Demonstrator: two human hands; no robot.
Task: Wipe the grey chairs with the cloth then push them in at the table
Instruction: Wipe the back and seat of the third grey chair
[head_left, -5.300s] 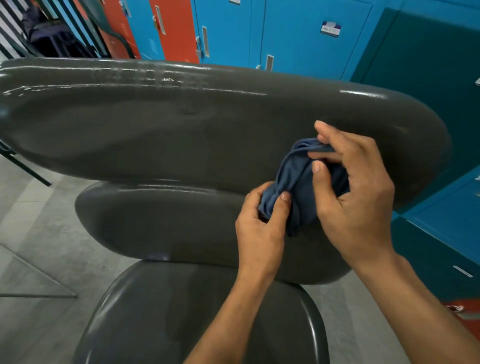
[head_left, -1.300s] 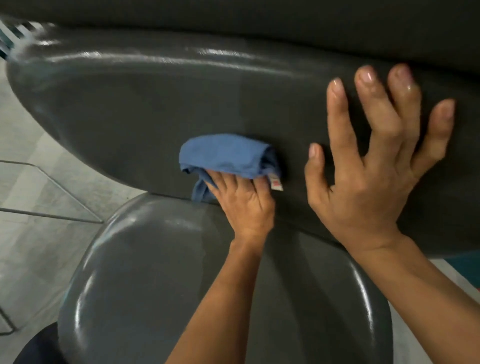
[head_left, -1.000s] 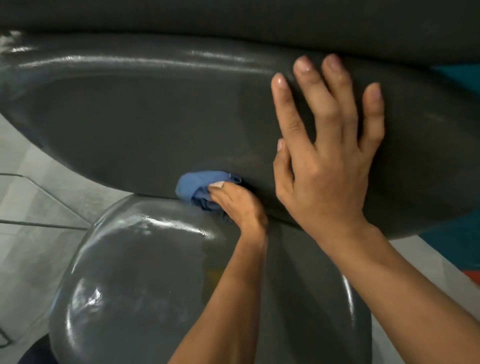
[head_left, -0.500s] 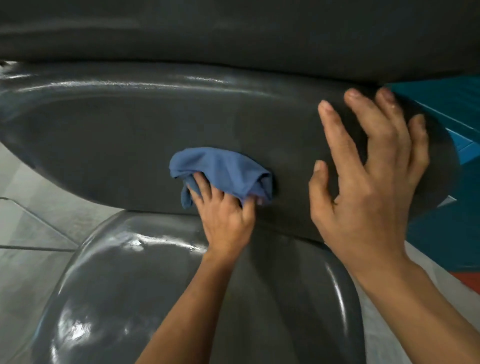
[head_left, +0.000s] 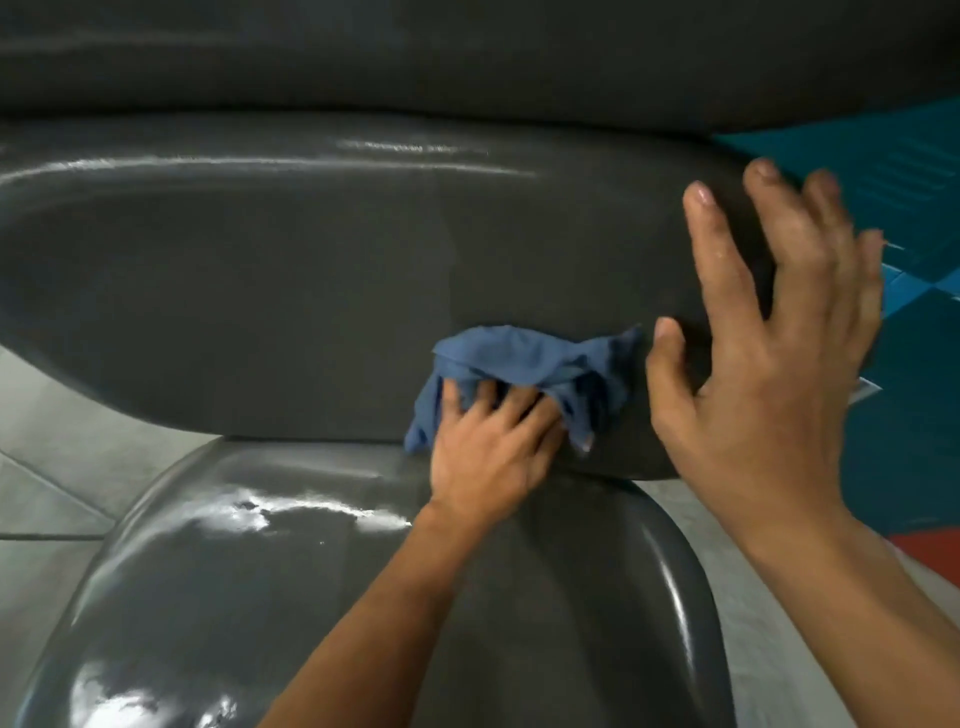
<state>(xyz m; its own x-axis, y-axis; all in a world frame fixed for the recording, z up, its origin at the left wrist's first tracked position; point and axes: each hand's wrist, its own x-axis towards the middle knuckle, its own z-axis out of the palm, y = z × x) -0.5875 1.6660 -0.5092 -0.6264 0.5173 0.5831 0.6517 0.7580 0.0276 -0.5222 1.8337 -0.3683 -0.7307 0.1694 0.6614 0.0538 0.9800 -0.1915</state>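
Cloth (head_left: 530, 364) bunched against chair back (head_left: 260, 291), low and right of centre, pressed there by left hand (head_left: 488, 452) with fingers curled into the folds. Shifted rightward since half a second ago, closing on right hand (head_left: 769, 353), spread flat, bracing right end. Wiping mid-stroke; seat (head_left: 260, 597) below, pushing in not begun.

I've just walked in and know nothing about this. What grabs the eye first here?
A crumpled blue cloth at centre, pressed by the left hand against the lower edge of a glossy grey chair back. To its right, the right hand lies spread flat on the same back. Below, the shiny seat catches bright glare.
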